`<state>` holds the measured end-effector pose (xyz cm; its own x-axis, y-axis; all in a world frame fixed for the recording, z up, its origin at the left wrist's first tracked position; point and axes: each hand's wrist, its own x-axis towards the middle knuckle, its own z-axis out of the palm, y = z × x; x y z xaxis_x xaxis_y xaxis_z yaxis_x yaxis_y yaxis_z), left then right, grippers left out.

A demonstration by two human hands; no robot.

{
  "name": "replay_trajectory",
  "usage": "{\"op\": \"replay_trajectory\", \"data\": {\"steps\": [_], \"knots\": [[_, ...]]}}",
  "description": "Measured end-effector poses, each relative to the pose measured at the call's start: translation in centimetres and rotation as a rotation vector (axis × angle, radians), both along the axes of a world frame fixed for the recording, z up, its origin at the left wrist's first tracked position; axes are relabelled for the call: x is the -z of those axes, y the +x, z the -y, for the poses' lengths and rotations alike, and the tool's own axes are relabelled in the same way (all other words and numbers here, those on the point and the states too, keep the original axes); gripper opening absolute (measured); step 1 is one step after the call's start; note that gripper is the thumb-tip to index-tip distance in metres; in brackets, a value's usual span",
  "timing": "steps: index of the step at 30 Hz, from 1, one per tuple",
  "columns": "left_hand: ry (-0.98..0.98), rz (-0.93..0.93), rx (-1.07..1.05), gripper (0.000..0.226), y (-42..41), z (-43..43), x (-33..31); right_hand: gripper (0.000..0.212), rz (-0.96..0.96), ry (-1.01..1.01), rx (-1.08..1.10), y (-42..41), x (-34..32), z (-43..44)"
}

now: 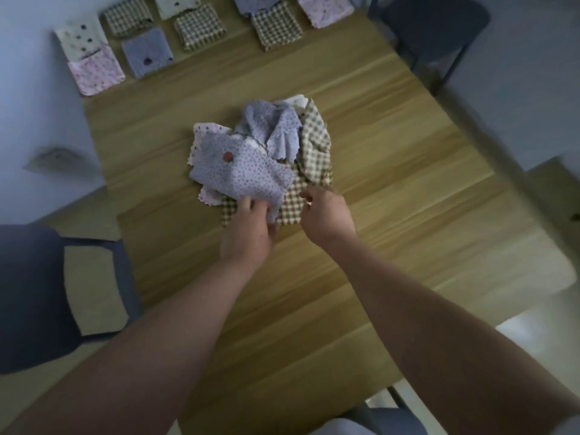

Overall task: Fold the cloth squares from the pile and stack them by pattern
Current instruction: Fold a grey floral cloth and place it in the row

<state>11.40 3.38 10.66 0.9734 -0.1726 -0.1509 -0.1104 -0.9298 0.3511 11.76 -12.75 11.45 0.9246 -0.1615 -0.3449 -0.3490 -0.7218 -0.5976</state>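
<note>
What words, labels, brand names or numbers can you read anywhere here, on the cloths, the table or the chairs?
No text, label, brand or number is readable in this dim, soft view.
On the pile of cloth squares: prints only; the lilac dotted cloth that the left hand grips bears a reddish round spot, not a letter.
On the folded stacks at the far edge: checks, dots and florals only.
On the table and the dark chair: no marking shows.

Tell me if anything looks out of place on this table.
At the far left corner the pink cloth overlaps the cream spotted cloth, two patterns in one stack. Checked cloths lie in three separate stacks.
</note>
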Motion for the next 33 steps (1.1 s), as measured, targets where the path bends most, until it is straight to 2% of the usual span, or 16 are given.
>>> {"op": "replay_trajectory", "data": {"steps": [6,8,10,13,19,24,27,33], "knots": [[0.09,-0.003,-0.079,0.023,1.1,0.6,2.6,0.038,-0.018,0.064,-0.019,-0.7,2.5,0.7],[0.113,0.015,-0.077,0.014,1.2,0.3,2.8,0.039,-0.015,0.071,-0.016,-1.2,2.9,0.6],[0.083,0.026,-0.103,0.008,1.1,-0.2,2.7,0.039,-0.003,0.076,-0.016,-1.9,2.9,0.4],[-0.079,0.09,-0.216,0.009,0.2,-0.8,1.5,0.038,0.039,0.073,-0.011,-3.1,2.4,0.2],[-0.31,0.403,-0.287,0.006,-4.8,-2.7,-5.2,0.034,0.205,0.089,-0.027,-6.8,-1.8,-2.4],[-0.392,0.534,-0.23,0.008,-7.9,-5.2,-12.2,0.038,0.411,0.166,-0.045,-9.4,-7.6,-5.8],[-0.419,0.565,-0.215,0.001,-9.8,-6.3,-15.9,0.045,0.499,0.193,-0.083,-10.9,-10.4,-7.7],[-0.475,0.479,-0.215,0.017,-13.7,-8.1,-19.6,0.051,0.522,0.216,-0.252,-14.5,-14.4,-9.6]]}}
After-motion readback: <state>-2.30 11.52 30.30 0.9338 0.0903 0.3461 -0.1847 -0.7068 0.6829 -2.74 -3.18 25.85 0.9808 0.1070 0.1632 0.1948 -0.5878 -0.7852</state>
